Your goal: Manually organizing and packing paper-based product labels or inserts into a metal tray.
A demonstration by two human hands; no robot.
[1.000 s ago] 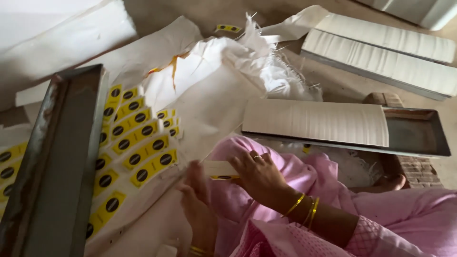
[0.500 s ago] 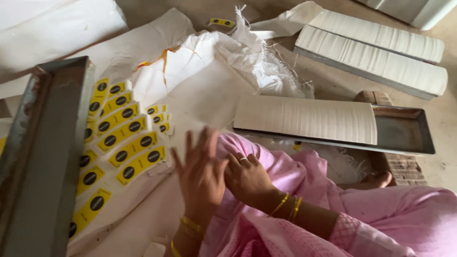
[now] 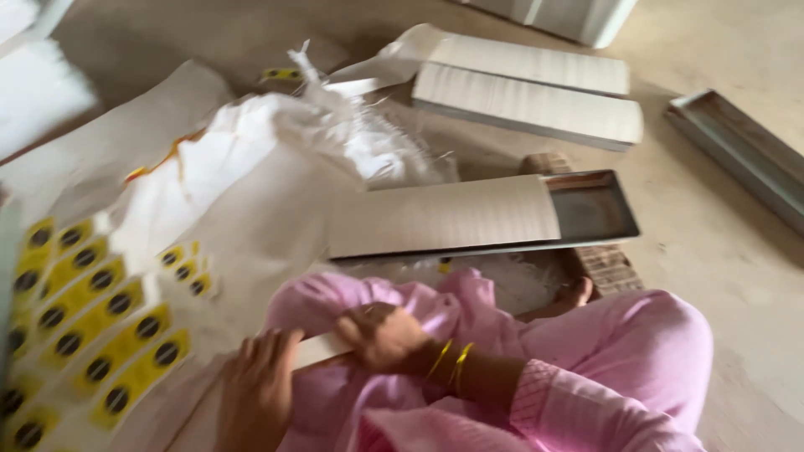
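Observation:
My left hand (image 3: 255, 389) and my right hand (image 3: 385, 336) both hold a thin pale stack of small sheets (image 3: 316, 350) over my pink-clad lap. The right hand, with gold bangles at the wrist, is closed over the stack's right end. My left hand presses flat against its left end. Just left of the hands lie yellow labels with black round spots (image 3: 100, 326), spread in rows on a white sack (image 3: 209, 201) on the floor.
A long metal tray (image 3: 599, 209), mostly filled with a packed row of white sheets (image 3: 444, 216), rests on a brick (image 3: 607, 266) ahead of my knees. Two more rows of white sheets (image 3: 536, 100) lie farther back. Another metal tray (image 3: 741, 151) sits at the right.
The view has swung to the right. My hands have dropped lower onto the lap and closed around the thin stack; earlier the left hand was raised with fingers spread.

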